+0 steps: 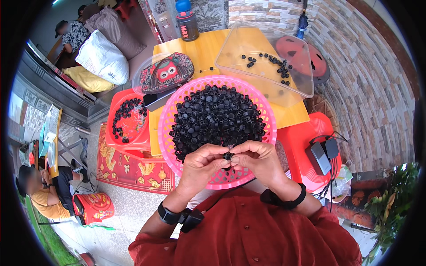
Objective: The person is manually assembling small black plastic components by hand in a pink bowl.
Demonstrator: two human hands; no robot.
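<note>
My left hand (199, 166) and my right hand (259, 162) meet over the near side of a pink openwork basket (167, 155). Thumbs and fingertips of both are pinched together on one small black plastic piece (228, 156), mostly covered by the fingers. A heap of small round black plastic caps (217, 119) fills the basket, which rests against the near side of a yellow table (204, 46). On the table's right part lies a clear plastic box (230, 57) with several black pieces inside. Two or three loose bits (211, 68) lie behind the basket.
A patterned pouch (182, 71) and a bottle (188, 26) stand on the table. To the left, a red stool (126, 144) bears more black pieces. Chargers with cables (318, 157) sit on a red stool (295, 137) at right. Another person (46, 195) sits far left.
</note>
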